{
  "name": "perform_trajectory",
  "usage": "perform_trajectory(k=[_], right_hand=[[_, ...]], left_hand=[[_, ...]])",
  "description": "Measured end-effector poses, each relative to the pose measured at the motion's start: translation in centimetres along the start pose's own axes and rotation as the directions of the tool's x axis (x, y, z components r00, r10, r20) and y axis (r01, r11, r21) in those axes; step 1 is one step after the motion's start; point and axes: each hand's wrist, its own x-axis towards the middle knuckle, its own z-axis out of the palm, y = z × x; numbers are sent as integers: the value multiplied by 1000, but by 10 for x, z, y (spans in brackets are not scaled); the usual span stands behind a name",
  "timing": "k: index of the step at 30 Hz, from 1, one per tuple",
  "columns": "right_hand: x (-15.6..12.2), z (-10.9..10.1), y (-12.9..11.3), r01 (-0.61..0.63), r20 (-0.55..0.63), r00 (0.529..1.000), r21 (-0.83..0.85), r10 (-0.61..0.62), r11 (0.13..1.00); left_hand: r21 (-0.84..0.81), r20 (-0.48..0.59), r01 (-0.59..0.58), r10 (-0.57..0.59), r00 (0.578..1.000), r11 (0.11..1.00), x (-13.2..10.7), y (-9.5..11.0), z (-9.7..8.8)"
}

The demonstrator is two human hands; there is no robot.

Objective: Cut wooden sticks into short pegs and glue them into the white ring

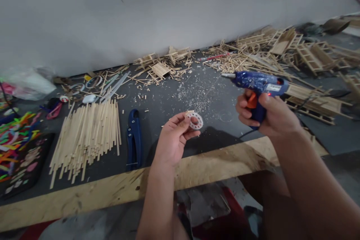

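Between thumb and fingers, my left hand (177, 133) pinches a small white ring (201, 122) pierced with a circle of holes. A bit of pale wood shows behind the ring's upper edge. My right hand (270, 112) is wrapped round the handle of a blue glue gun (253, 80), with fingers by its orange trigger. The glue gun's metal nozzle points left, up and to the right of the ring, apart from it. A small red light glows on its body. Left of my left hand, a blue cutter tool (134, 138) lies on the dark table.
Many thin wooden sticks (87, 135) lie in a bundle at the left. Small stick-built frames (160, 70) and loose sticks line the wall, with more frames (317, 56) at the right. Colourful pipe cleaners (17, 138) fill the left edge. Whitish scraps (194, 97) litter the dark tabletop.
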Motion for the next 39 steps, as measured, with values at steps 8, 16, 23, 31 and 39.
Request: perform_trajectory(k=[8, 16, 23, 31, 39], right_hand=[[30, -24, 18, -302, -372, 901, -170, 222, 938], [16, -18, 14, -251, -223, 952, -175, 210, 952], [25, -29, 27, -378, -343, 904, -368, 254, 849], [14, -36, 12, -140, -542, 782, -634, -308, 761], [12, 57, 62, 59, 107, 989, -911, 98, 408]], left_hand=[[58, -77, -82, 86, 993, 995, 3, 9, -11], [16, -87, -94, 95, 992, 995, 5, 16, -24], [-7, -92, -108, 107, 990, 994, 4, 17, -29], [-14, -193, -196, 189, 963, 981, 10, 26, -40], [14, -197, -241, 239, 951, 970, 16, 34, -46]])
